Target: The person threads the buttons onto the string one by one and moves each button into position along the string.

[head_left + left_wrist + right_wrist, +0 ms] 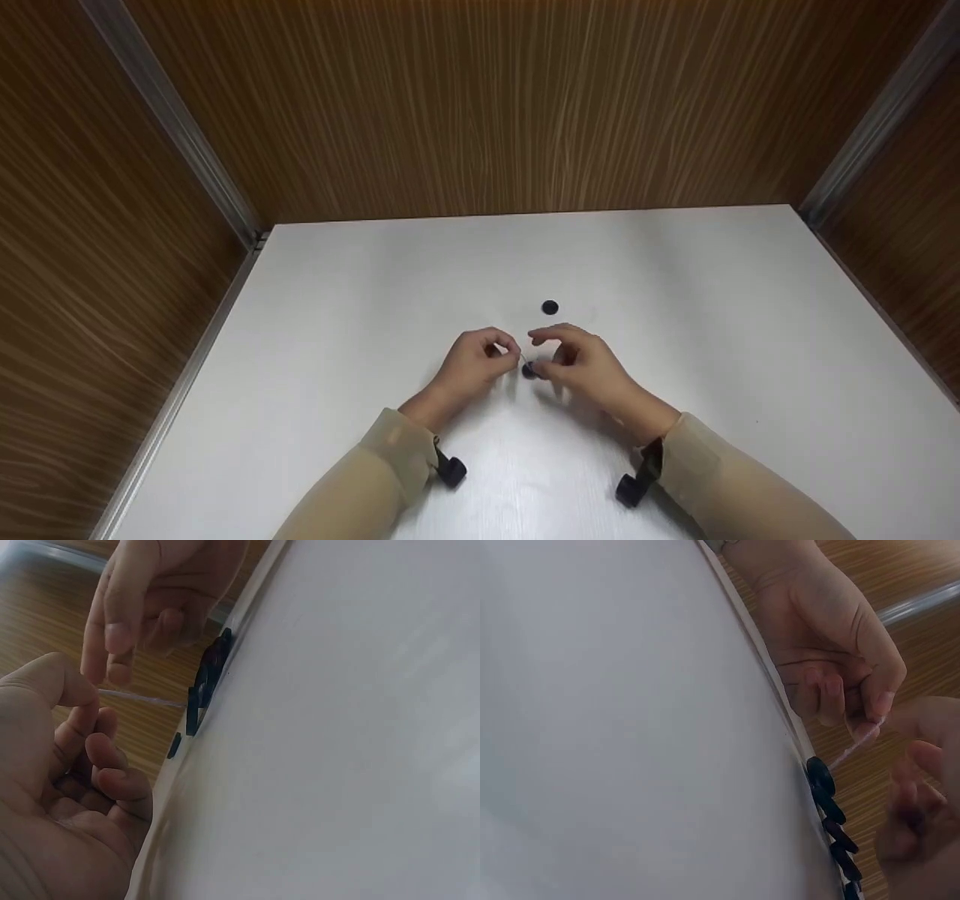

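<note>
Left hand (474, 365) pinches end of thin clear thread (142, 697) between thumb and forefinger. Right hand (581, 365) fingers curled round small dark round buttons (823, 778), strung just below fingertips. Spare dark button (550, 307) beyond fingertips on white table (750, 315). Judgement: keep thread taut, slide buttons gently.

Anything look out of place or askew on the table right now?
Nothing looks damaged or spilled. One dark button lies alone beyond the hands, apart from the row of dark buttons on the thin thread pinched by the left hand.

Recording booth, white table (375, 300) (wood-panelled walls (487, 105))
</note>
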